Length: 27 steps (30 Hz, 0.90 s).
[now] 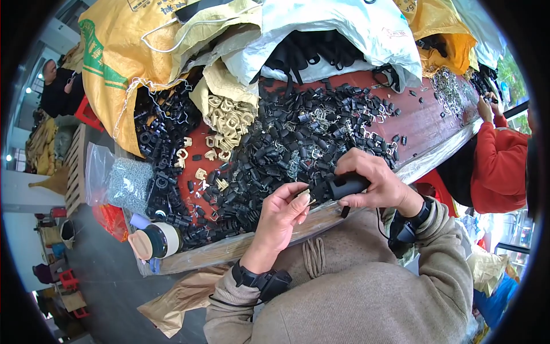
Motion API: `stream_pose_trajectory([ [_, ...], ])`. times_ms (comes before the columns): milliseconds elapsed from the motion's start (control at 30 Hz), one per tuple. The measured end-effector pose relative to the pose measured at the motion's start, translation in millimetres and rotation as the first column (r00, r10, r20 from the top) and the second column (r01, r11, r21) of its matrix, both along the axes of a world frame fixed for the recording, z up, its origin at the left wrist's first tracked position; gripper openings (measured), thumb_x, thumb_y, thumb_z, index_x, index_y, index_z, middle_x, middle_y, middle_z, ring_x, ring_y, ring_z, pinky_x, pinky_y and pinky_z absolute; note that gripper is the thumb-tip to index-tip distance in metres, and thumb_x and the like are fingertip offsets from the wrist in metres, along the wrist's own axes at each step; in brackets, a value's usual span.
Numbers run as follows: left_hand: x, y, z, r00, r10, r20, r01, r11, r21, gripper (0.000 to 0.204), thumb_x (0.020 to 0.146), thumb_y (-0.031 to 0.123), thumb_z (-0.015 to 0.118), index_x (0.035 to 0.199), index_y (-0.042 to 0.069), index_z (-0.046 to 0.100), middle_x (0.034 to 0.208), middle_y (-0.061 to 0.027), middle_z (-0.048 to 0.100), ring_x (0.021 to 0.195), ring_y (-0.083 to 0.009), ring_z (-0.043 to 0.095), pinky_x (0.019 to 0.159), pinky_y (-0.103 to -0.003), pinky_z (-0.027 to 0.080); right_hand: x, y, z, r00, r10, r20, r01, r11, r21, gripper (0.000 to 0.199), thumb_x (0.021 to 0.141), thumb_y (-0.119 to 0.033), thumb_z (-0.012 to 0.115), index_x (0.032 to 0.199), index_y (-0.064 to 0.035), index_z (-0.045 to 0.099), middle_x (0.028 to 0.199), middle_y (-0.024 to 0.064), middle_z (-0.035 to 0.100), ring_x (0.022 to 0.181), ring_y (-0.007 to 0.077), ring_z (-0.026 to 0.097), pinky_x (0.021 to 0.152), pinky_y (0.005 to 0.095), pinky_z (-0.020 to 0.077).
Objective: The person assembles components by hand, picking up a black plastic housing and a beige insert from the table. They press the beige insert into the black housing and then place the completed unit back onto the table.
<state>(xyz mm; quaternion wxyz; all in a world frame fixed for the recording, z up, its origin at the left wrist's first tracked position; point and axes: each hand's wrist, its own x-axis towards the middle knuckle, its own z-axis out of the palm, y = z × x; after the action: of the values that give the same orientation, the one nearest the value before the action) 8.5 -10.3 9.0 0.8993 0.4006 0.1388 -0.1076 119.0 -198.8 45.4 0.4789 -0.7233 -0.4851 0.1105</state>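
My right hand [375, 182] is wrapped round a thick black tube-shaped part [348, 187], held nearly level above the table's front edge. Its narrower black end points left, toward my left hand [279, 217]. There, thumb and fingers pinch a small cream plastic piece [307, 196] right by that end; whether the two parts are joined I cannot tell. Behind my hands spreads a heap of small black plastic parts [298, 132] mixed with bent metal wire pieces. Cream clip-shaped parts [226, 123] spill from a paper sack to the left of the heap.
A yellow woven sack [114, 46] and a white sack [366, 34] of black parts line the back. At left lie a bag of small metal pieces [130, 182] and a cream-lidded jar [154, 241]. A person in red [499, 163] works at the right.
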Motion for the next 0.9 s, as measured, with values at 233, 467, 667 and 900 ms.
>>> stream_pose_trajectory([
  [233, -2, -1, 6, 0.997, -0.079, -0.010, 0.080, 0.995, 0.057, 0.026, 0.077, 0.011, 0.060, 0.098, -0.002, 0.051, 0.070, -0.0022, 0.053, 0.055, -0.0060, 0.047, 0.046, -0.017, 0.035, -6, -3, 0, 0.931, 0.072, 0.358, -0.057, 0.997, -0.052, 0.041, 0.063, -0.021, 0.070, 0.095, -0.0029, 0.051, 0.087, 0.0100, 0.049, 0.075, 0.0252, 0.049, 0.064, 0.0336, 0.0398],
  [467, -4, 0, 9, 0.988, -0.149, -0.026, 0.151, 0.984, 0.093, 0.026, 0.077, 0.012, 0.061, 0.096, -0.003, 0.052, 0.070, -0.0023, 0.055, 0.055, -0.0060, 0.049, 0.048, -0.017, 0.038, -14, -1, 4, 0.894, 0.172, 0.414, -0.152, 0.985, -0.081, 0.043, 0.062, -0.018, 0.069, 0.098, -0.0026, 0.051, 0.087, 0.0088, 0.048, 0.075, 0.0241, 0.048, 0.066, 0.0344, 0.0388],
  [667, -3, 1, 7, 0.976, -0.207, -0.068, 0.215, 0.968, 0.128, 0.025, 0.077, 0.012, 0.061, 0.095, -0.003, 0.052, 0.071, -0.0024, 0.056, 0.057, -0.0056, 0.050, 0.051, -0.017, 0.041, -21, -1, 2, 0.910, 0.150, 0.388, -0.115, 0.987, -0.112, 0.046, 0.061, -0.018, 0.069, 0.100, -0.0020, 0.051, 0.087, 0.0087, 0.047, 0.075, 0.0239, 0.048, 0.066, 0.0346, 0.0387],
  [900, -5, 2, 6, 0.958, -0.277, -0.069, 0.284, 0.947, 0.149, 0.024, 0.076, 0.012, 0.061, 0.094, -0.003, 0.054, 0.071, -0.0031, 0.056, 0.057, -0.0073, 0.052, 0.051, -0.019, 0.042, -23, 0, 0, 0.911, 0.200, 0.362, -0.166, 0.978, -0.124, 0.051, 0.058, -0.018, 0.069, 0.102, -0.0014, 0.051, 0.085, 0.0080, 0.046, 0.075, 0.0234, 0.047, 0.066, 0.0343, 0.0392],
])
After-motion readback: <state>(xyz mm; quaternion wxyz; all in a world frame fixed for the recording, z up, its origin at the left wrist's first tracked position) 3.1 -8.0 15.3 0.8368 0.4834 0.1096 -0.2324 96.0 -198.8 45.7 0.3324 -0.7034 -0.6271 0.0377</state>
